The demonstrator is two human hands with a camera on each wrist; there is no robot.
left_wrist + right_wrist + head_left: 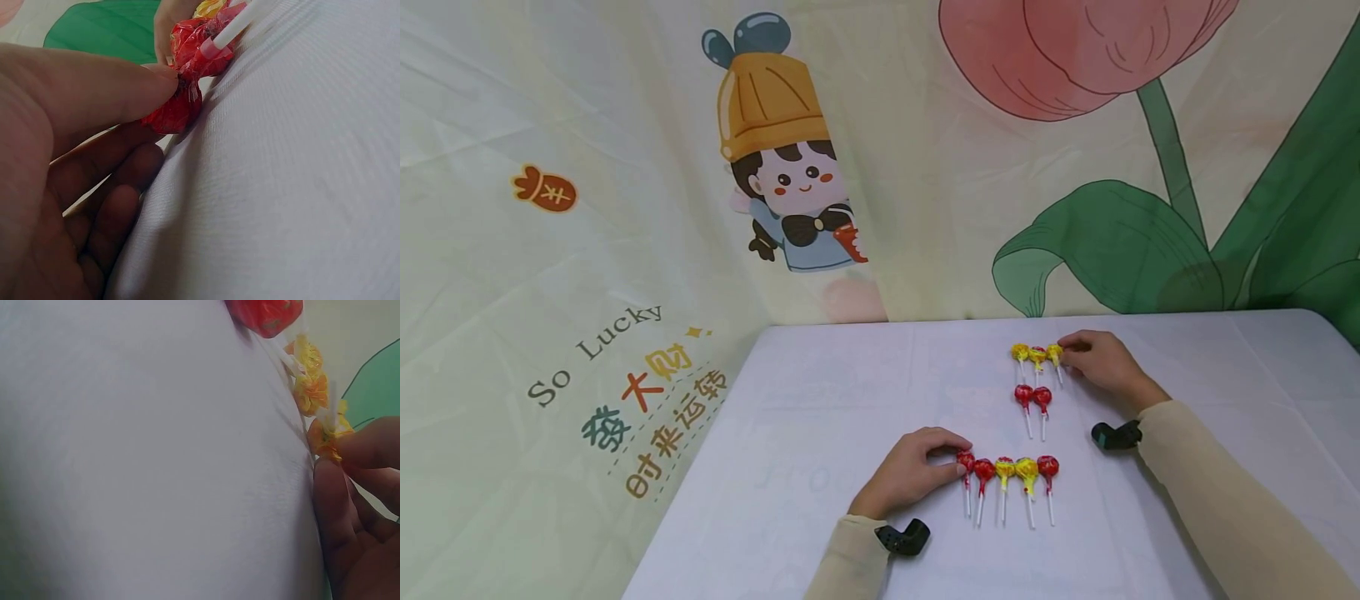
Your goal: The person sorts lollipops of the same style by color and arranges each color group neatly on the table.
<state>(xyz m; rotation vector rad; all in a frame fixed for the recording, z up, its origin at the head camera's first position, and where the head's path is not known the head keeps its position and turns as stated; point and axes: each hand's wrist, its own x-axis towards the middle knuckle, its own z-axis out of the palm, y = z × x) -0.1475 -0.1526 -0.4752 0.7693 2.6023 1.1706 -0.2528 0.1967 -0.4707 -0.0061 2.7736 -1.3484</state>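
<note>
My left hand [912, 472] pinches the red-wrapped lollipop [966, 461] at the left end of the front row. In the left wrist view, thumb and fingers are on that red wrapper [178, 111]. Right of it lie a red lollipop [983, 471], two yellow ones [1026, 469] and another red one [1048, 467], sticks toward me. At the back, my right hand [1105, 364] pinches the rightmost yellow lollipop [1055, 353], whose wrapper [326, 439] shows between thumb and finger in the right wrist view. Two yellow lollipops [1020, 352] lie beside it.
Two red lollipops [1023, 395] lie side by side between the front and back rows. All rest on a white-covered table [835, 383]. A printed cloth [917, 167] hangs behind the table's back edge. Each wrist wears a black device [904, 537].
</note>
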